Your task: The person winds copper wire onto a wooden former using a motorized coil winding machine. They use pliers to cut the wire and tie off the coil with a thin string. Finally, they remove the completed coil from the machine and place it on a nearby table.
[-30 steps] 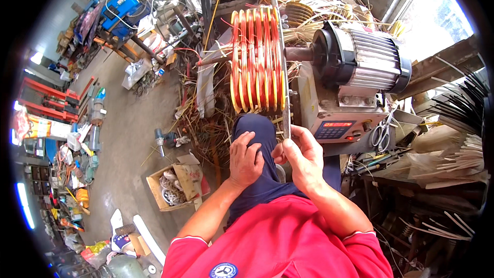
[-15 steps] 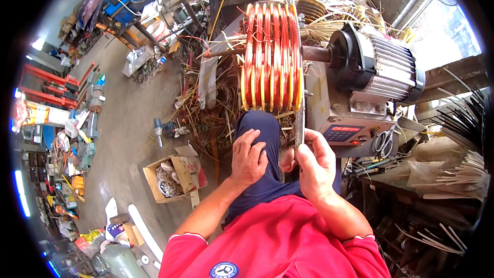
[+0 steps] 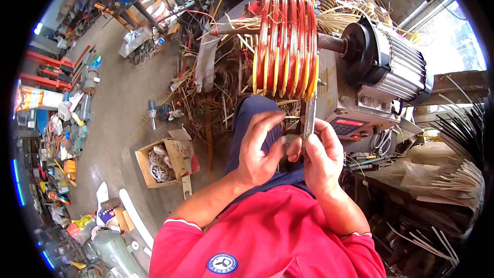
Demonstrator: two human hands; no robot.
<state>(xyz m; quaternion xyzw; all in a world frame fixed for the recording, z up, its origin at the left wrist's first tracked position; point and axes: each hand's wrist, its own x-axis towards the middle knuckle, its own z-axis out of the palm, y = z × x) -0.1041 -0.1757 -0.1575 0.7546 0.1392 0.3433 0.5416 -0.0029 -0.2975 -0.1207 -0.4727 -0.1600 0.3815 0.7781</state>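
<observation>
A winding former with yellow-edged grooves, wound with red-brown copper wire [image 3: 281, 46], sits on a horizontal shaft [image 3: 332, 42] in front of me. A flat metal bar [image 3: 310, 116] runs along its right side and sticks out toward me. My right hand [image 3: 324, 159] pinches the near end of this bar between thumb and fingers. Above my dark blue trouser leg, my left hand [image 3: 260, 149] is open, its fingers curved and its thumb apart, holding nothing. It is close to the bar's near end but apart from it. Its fingertips are slightly blurred.
A motor [image 3: 393, 64] sits at the shaft's right end, above a control box with a lit display [image 3: 350, 122]. Scissors [image 3: 382, 141] hang beside it. On the floor at left are a cardboard box [image 3: 146, 167] and a power tool [image 3: 153, 110]. Scrap strips lie beneath the former.
My left hand has moved right, toward the bar, and its thumb has spread from the fingers. My right hand stays at the bar's end. The whole view has shifted slightly.
</observation>
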